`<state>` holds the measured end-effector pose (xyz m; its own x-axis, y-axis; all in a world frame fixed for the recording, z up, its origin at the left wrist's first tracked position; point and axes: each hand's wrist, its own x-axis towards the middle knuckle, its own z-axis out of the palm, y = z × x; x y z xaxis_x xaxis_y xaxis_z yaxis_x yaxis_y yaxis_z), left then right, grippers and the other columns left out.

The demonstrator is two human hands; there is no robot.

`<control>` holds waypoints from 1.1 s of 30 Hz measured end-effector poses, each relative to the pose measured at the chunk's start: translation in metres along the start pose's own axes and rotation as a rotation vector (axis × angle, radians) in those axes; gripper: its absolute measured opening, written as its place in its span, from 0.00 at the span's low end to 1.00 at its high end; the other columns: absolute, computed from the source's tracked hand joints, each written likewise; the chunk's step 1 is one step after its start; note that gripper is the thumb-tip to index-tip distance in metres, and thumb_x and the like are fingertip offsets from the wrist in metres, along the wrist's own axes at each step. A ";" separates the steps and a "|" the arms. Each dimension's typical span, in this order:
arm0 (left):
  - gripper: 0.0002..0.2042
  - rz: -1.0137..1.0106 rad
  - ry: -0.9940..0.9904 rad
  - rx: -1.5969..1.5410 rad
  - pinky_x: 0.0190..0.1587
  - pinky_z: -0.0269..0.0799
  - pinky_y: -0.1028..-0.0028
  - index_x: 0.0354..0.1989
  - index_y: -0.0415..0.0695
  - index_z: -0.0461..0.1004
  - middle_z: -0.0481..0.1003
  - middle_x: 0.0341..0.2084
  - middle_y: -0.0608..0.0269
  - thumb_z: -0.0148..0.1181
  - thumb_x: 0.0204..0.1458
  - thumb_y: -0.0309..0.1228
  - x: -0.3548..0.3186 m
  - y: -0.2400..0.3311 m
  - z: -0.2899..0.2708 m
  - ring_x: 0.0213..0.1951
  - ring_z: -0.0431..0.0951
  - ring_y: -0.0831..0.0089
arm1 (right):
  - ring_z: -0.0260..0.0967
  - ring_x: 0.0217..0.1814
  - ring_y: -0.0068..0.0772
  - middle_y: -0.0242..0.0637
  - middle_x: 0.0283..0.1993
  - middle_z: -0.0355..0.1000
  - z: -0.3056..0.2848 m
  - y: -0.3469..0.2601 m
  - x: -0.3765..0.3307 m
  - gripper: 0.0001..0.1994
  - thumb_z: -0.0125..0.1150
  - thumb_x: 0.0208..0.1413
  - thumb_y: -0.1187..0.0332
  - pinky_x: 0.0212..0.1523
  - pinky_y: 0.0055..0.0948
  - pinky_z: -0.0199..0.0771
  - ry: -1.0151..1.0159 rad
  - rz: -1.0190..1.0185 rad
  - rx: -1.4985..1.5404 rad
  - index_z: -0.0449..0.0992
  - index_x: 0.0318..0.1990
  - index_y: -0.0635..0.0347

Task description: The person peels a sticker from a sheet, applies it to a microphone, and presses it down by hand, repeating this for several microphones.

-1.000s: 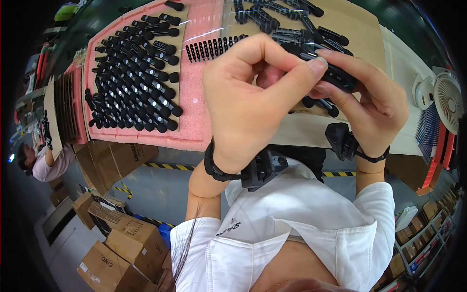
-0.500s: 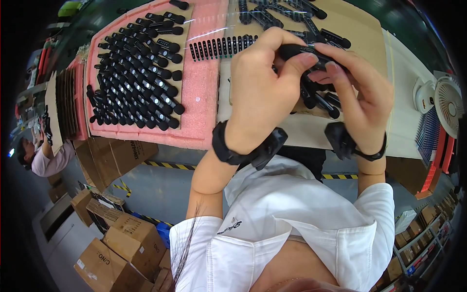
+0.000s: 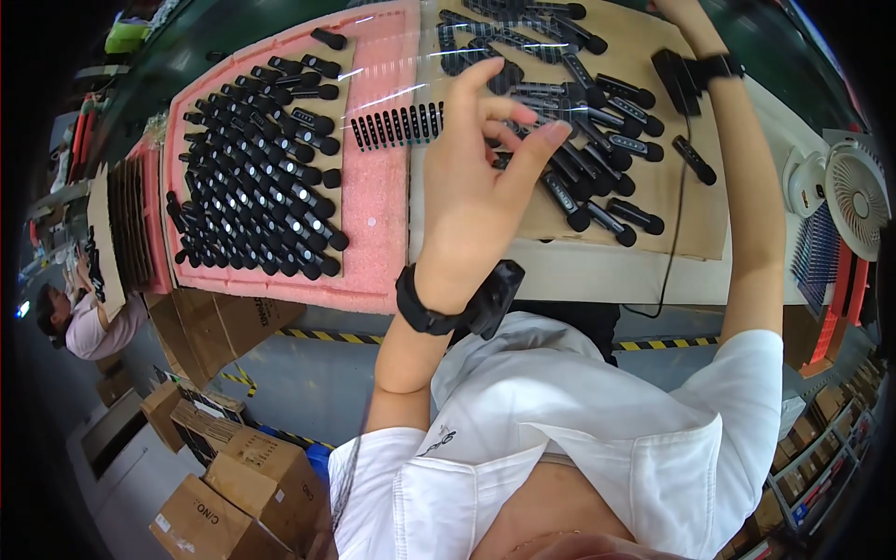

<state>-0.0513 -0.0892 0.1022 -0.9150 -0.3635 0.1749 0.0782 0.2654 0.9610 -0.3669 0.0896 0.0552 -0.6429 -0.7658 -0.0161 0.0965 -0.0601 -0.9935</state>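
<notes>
Black stick-shaped parts, each a short slim bar with a rounded thicker end and a row of pale marks along its body, lie loose in a heap on the brown cardboard sheet at the right of the bench. Their long axes run mostly from upper left to lower right, thicker ends toward the lower right, though several cross one another at other angles.

Only the head view shows the scene. The left hand hovers over the near edge of that heap with fingers spread and slightly curled; the palm faces down and nothing is clasped in it. Whether a fingertip touches a part beneath cannot be told, since the hand hides them. A black band with a small black box sits on that wrist.

The right hand reaches to the far upper edge of the cardboard, mostly cut off by the rim of the picture, so its grip cannot be told. Its wrist bears a like black box.

Left of the cardboard, a pink foam tray holds many of the same black parts in slanted close rows, with a short row of small dark comb-like pieces beside them. A white fan stands at the right end of the bench.
</notes>
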 end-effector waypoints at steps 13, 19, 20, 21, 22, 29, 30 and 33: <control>0.17 -0.053 0.093 -0.101 0.30 0.62 0.81 0.43 0.38 0.66 0.72 0.24 0.66 0.57 0.41 0.20 -0.012 0.006 -0.026 0.26 0.67 0.80 | 0.65 0.30 0.31 0.38 0.27 0.68 0.099 -0.026 -0.055 0.12 0.57 0.47 0.63 0.34 0.26 0.66 0.227 -0.513 -1.631 0.71 0.35 0.64; 0.17 -0.041 0.085 -0.143 0.32 0.62 0.82 0.42 0.37 0.66 0.71 0.25 0.66 0.56 0.40 0.18 -0.017 0.013 -0.026 0.28 0.67 0.81 | 0.66 0.26 0.34 0.39 0.27 0.69 0.114 0.006 -0.086 0.09 0.57 0.47 0.71 0.29 0.24 0.65 -0.053 -0.111 -1.226 0.70 0.35 0.64; 0.17 -0.047 0.081 -0.154 0.32 0.63 0.82 0.42 0.37 0.66 0.71 0.25 0.66 0.56 0.40 0.18 -0.018 0.015 -0.025 0.28 0.67 0.81 | 0.65 0.28 0.33 0.39 0.27 0.67 0.115 0.006 -0.085 0.08 0.56 0.48 0.70 0.32 0.24 0.65 -0.071 -0.043 -1.192 0.69 0.35 0.64; 0.17 -0.054 0.077 -0.165 0.32 0.63 0.83 0.41 0.36 0.67 0.71 0.26 0.66 0.56 0.40 0.17 -0.019 0.016 -0.025 0.28 0.67 0.81 | 0.64 0.30 0.32 0.38 0.28 0.66 0.115 0.006 -0.083 0.08 0.55 0.49 0.70 0.35 0.24 0.64 -0.089 0.025 -1.158 0.68 0.35 0.63; 0.17 -0.051 0.077 -0.166 0.32 0.63 0.83 0.41 0.36 0.67 0.71 0.26 0.66 0.56 0.40 0.17 -0.021 0.017 -0.025 0.28 0.67 0.81 | 0.63 0.32 0.31 0.37 0.29 0.65 0.115 0.006 -0.082 0.08 0.54 0.50 0.70 0.38 0.23 0.63 -0.107 0.092 -1.122 0.67 0.35 0.62; 0.15 0.048 0.027 -0.277 0.37 0.67 0.81 0.36 0.33 0.69 0.70 0.29 0.60 0.57 0.36 0.12 -0.025 0.017 -0.027 0.33 0.70 0.78 | 0.66 0.32 0.24 0.34 0.30 0.67 0.117 -0.019 -0.094 0.10 0.50 0.53 0.73 0.33 0.20 0.67 0.135 -0.022 -0.841 0.67 0.43 0.61; 0.15 0.045 0.031 -0.274 0.37 0.67 0.81 0.36 0.33 0.69 0.70 0.29 0.60 0.57 0.36 0.12 -0.026 0.018 -0.027 0.33 0.70 0.78 | 0.67 0.32 0.23 0.33 0.30 0.68 0.124 -0.026 -0.101 0.11 0.49 0.53 0.74 0.32 0.19 0.68 0.228 -0.038 -0.676 0.67 0.44 0.61; 0.14 0.072 0.036 -0.462 0.38 0.70 0.80 0.34 0.32 0.69 0.70 0.30 0.57 0.58 0.35 0.11 -0.024 0.026 -0.024 0.34 0.71 0.75 | 0.69 0.36 0.22 0.34 0.32 0.69 0.173 -0.040 -0.122 0.12 0.49 0.53 0.75 0.33 0.17 0.70 0.288 -0.273 -0.262 0.68 0.45 0.65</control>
<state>-0.0175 -0.0950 0.1279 -0.8869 -0.3920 0.2443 0.3166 -0.1309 0.9395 -0.1609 0.0746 0.1163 -0.8059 -0.5338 0.2561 -0.2769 -0.0425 -0.9599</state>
